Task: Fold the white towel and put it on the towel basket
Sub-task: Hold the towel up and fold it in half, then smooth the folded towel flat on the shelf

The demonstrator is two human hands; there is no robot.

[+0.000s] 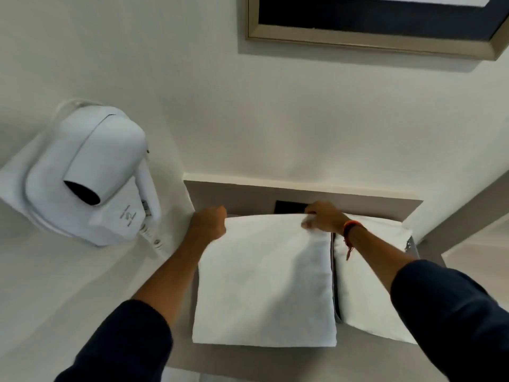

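Observation:
The folded white towel (264, 282) lies flat in the grey towel basket (413, 249), filling its left half. My left hand (209, 224) grips the towel's far left corner. My right hand (322, 216) pinches its far right corner; a red cord is tied around that wrist. A second folded white towel (366, 285) lies beside it on the right, partly under my right forearm. Most of the basket is hidden by the towels.
A white wall-mounted hair dryer (88, 172) hangs just left of my left arm. The basket sits in a recessed grey shelf (248, 194) against a cream wall. A framed picture (380, 26) hangs above.

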